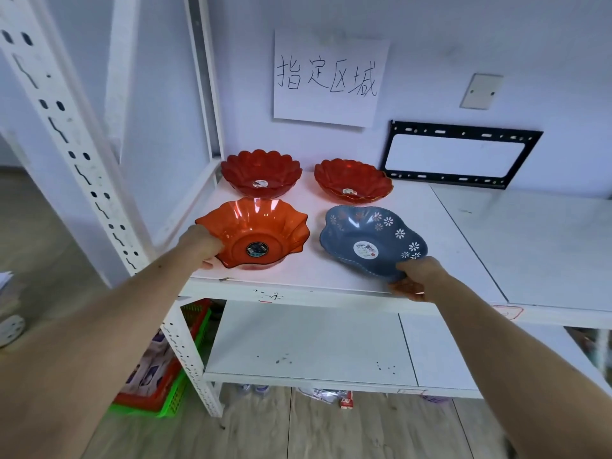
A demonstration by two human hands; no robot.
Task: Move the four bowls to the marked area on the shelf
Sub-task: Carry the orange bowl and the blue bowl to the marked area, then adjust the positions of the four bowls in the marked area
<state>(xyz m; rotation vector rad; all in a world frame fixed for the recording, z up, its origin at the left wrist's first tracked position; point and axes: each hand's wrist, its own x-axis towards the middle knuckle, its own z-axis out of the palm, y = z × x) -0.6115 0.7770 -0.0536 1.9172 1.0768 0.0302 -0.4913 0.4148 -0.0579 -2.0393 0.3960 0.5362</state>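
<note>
I count four bowls on the shelf (331, 276), set two by two at the frame's centre. At the back sit a red bowl (261, 173) and a second red bowl (353, 181), both with petal rims. In front are an orange bowl (253, 232) with a wavy rim and a blue bowl (371, 241) sprinkled with white flowers. Each carries one sticker at its bottom.

My left hand (200, 245) reaches in from lower left with the arm stretched out; its fingers (207, 265) are clamped on the orange bowl's near-left rim. My right hand (419, 276) comes from lower right, fingers (405, 288) under the blue bowl's near edge and thumb on top, pinching it. The blue bowl's near edge juts past the shelf's front lip.

The shelf is a white board, scuffed and marked along its front edge. On the pale wall above the bowls hangs one paper sign (329, 77) with handwritten characters. To the right of it are a blank wall plate (482, 91) and a black metal frame (460, 154) leaning against the wall. A perforated white upright (66, 137) runs down the left. One lower shelf (308, 346) sits beneath, and at lower left red and green baskets (178, 385) stand on the wooden floor (331, 429).
</note>
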